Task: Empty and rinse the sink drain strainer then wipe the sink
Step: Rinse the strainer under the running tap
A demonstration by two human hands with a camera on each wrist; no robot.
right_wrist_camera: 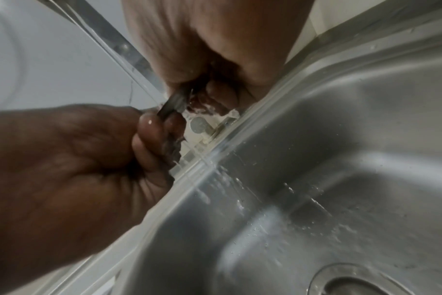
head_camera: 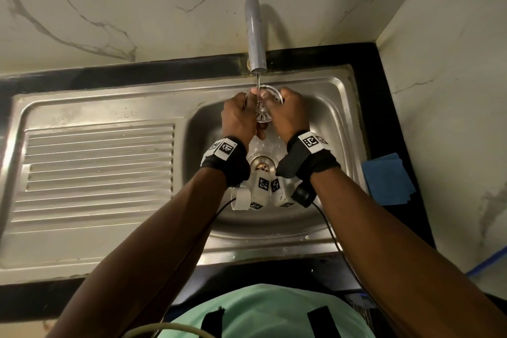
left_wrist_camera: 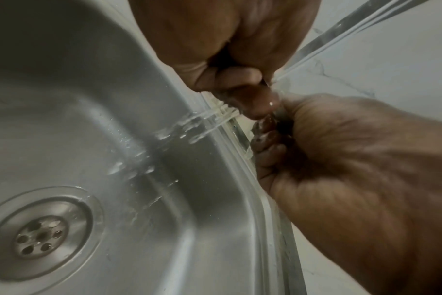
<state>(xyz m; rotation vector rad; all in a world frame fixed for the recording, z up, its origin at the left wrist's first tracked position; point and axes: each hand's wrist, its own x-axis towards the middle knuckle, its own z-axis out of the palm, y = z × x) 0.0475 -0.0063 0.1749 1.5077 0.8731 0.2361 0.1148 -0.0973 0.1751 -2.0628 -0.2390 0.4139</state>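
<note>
I hold the round metal strainer [head_camera: 264,103] upright under the thin water stream from the tap [head_camera: 255,35], above the back of the sink basin [head_camera: 323,123]. My left hand [head_camera: 241,114] grips its left rim and my right hand [head_camera: 288,110] grips its right rim, fingers curled. In the left wrist view my left hand [left_wrist_camera: 240,83] is at the top and my right hand [left_wrist_camera: 273,143] comes in from the right; the strainer is mostly hidden between them. The right wrist view shows the strainer's dark rim [right_wrist_camera: 172,103] pinched between both hands. The open drain [head_camera: 262,166] lies below my wrists.
Water splashes down the basin wall toward the drain [left_wrist_camera: 41,235]. A ribbed drainboard [head_camera: 98,170] fills the left side. A folded blue cloth [head_camera: 386,178] lies on the black counter right of the sink. Marble walls close in behind and to the right.
</note>
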